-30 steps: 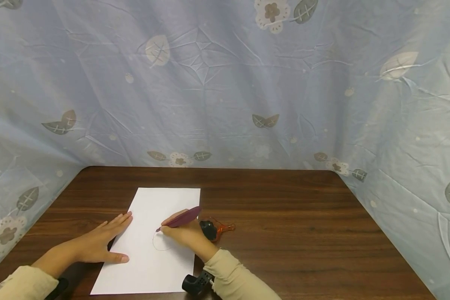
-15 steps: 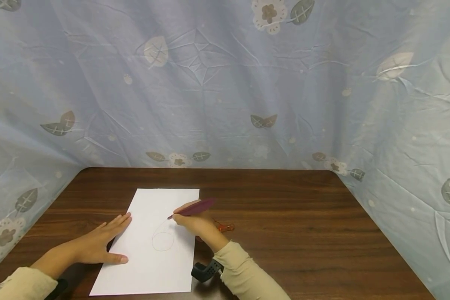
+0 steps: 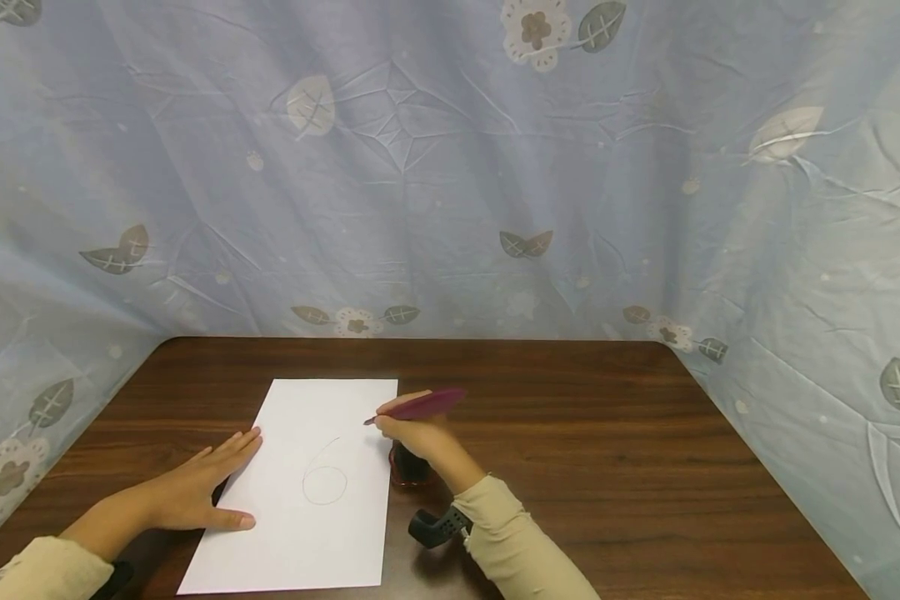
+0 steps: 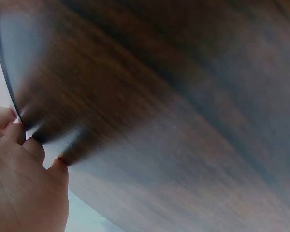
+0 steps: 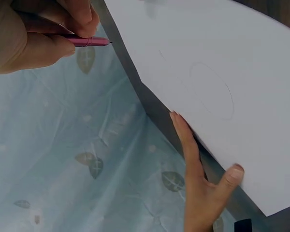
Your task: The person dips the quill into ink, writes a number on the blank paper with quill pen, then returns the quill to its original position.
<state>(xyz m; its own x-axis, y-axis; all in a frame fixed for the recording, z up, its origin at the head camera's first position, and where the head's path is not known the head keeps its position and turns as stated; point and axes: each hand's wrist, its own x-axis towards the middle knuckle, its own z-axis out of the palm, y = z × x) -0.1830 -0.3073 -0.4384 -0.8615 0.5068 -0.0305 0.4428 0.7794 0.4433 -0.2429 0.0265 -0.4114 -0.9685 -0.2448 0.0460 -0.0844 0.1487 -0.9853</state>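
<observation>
A white sheet of paper (image 3: pixel 292 554) lies on the dark wooden table. My left hand (image 3: pixel 187 492) rests with spread, straight fingers on its left edge, thumb on the paper; the right wrist view also shows this hand (image 5: pixel 200 179). Between the thumb and fingers of my right hand (image 3: pixel 423 437) is a purple feather pen (image 3: pixel 427 405), its tip over the paper's right part. The pen's pink barrel (image 5: pixel 89 41) shows in the right wrist view. A thin line (image 3: pixel 325 485) shaped like a 6 stands on the sheet.
A dark round thing with a reddish rim (image 3: pixel 411 468) sits right of the paper, partly hidden under my right hand. A black wrist camera (image 3: pixel 437 529) hangs by the right sleeve. A patterned blue cloth (image 3: pixel 450 192) surrounds the table (image 3: pixel 607 467) at back and sides.
The line grew from a partial loop into a full 6 shape. My right hand then moved right and slightly up the page with the feather pen. The left hand stayed in place.
</observation>
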